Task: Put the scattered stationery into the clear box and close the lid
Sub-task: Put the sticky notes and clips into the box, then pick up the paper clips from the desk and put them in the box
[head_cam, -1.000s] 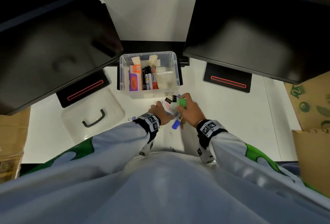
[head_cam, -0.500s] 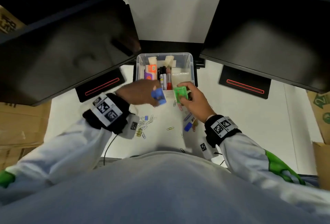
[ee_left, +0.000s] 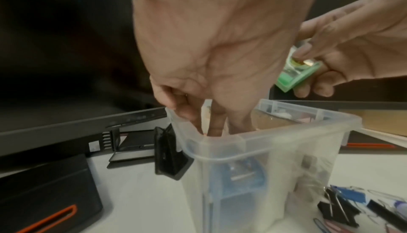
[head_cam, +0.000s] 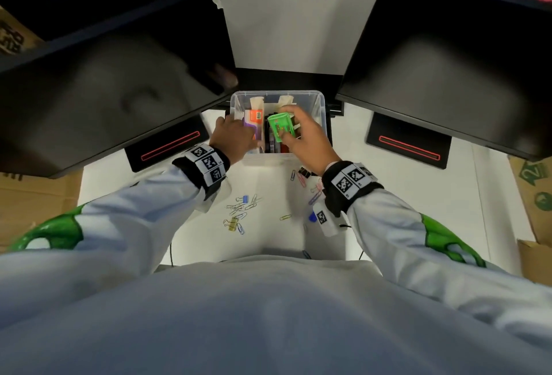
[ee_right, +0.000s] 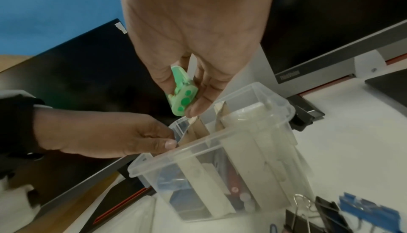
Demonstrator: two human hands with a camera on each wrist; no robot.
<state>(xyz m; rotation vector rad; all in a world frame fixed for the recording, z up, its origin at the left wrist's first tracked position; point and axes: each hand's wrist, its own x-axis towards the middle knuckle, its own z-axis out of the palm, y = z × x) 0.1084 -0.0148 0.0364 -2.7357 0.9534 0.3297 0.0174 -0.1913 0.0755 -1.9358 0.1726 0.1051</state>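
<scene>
We note "ThinkVision" in pale letters on the silver bezel of the right black monitor (ee_right: 290,75); no other writing reads clearly, though the small translucent green plastic case (head_cam: 280,128) carries a blurred label, and the orange-and-purple packet (head_cam: 254,121) in the box shows a barcode. Square black-and-white marker tags ride on both wristbands.

Our right hand (head_cam: 304,141) pinches the green case between thumb and fingertips, holding it above the open clear plastic storage box (head_cam: 321,112), over its middle section. Our left hand (head_cam: 234,140) reaches into the box's left compartment, fingers (ee_left: 216,123) dipped below the rim; we cannot tell whether they grip anything there. A blue item (ee_left: 240,174) sits low in that compartment, seen through the wall. Cardboard dividers (ee_right: 198,127) split the box; markers stand in the middle section.

The box sits on a white tabletop (head_cam: 418,210), between two black monitor bases with red slot outlines (head_cam: 170,147). Loose coloured paper clips (head_cam: 242,206) lie near our left wrist; black binder clips (ee_right: 319,216) and a blue binder clip (ee_right: 365,209) lie just in front of the box. Brown cardboard cartons (head_cam: 534,195) flank the tabletop; a blue wall (ee_right: 55,6) shows behind.
</scene>
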